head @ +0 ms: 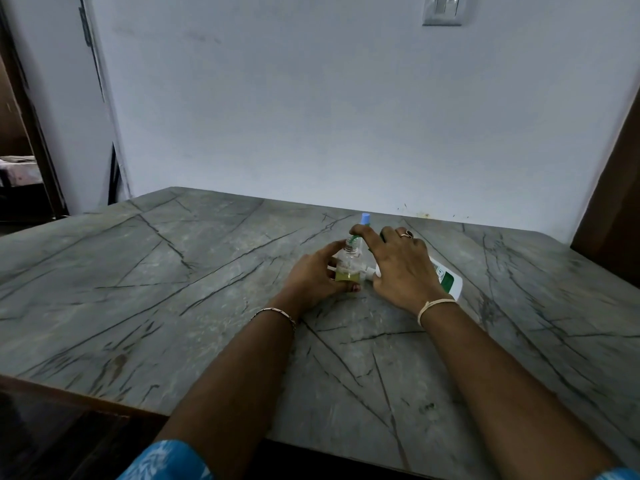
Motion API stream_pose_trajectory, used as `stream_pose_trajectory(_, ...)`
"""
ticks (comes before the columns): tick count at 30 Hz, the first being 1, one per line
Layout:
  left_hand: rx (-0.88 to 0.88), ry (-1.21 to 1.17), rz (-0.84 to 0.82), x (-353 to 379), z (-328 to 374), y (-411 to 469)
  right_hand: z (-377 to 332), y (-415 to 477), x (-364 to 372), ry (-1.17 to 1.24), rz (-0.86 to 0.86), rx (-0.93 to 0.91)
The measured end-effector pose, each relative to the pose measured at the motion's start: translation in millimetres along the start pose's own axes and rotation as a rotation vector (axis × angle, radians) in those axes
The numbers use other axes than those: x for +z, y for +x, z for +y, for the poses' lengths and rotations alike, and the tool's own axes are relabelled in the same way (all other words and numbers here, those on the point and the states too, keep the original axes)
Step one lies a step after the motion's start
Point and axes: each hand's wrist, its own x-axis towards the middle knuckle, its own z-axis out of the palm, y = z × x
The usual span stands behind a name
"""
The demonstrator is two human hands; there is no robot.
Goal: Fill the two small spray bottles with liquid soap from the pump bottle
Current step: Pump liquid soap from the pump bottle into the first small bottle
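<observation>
Here, taking the clear spray bottle [347, 265] as landmark: it stands upright near the middle of a grey marble-patterned table [173, 271], cap off, a shallow layer of yellow-green liquid in its base. Far to its left, past the table edge, a dark doorway [20, 150] opens beside the pale wall [311, 98]; high to its right a switch plate [443, 10] sits on that wall, and a brown panel [616, 188] borders the frame on that side. The left hand [317, 277] wraps the bottle from its left, fingers curled round the lower body, thumb near the neck; a thin bracelet [275, 312] sits on that wrist. Just behind the bottle a blue cap [365, 218] shows, the body beneath it hidden by fingers, so a second bottle cannot be confirmed. To the bottle's right the right hand [398, 268] presses down with index fingertip on a green pump nozzle at the bottle's mouth, other fingers spread; a ring [405, 233] and a wrist thread [434, 306] are visible. The white pump bottle [448, 277] lies tilted beneath that hand, largely covered by it, green label showing.
</observation>
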Motion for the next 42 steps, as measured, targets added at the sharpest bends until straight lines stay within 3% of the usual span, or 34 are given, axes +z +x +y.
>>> stream_pose_trajectory(42,-0.002,0.027,-0.002,1.3,-1.0,1.1,-7.0,3.3,0.8,0.039,0.005,0.055)
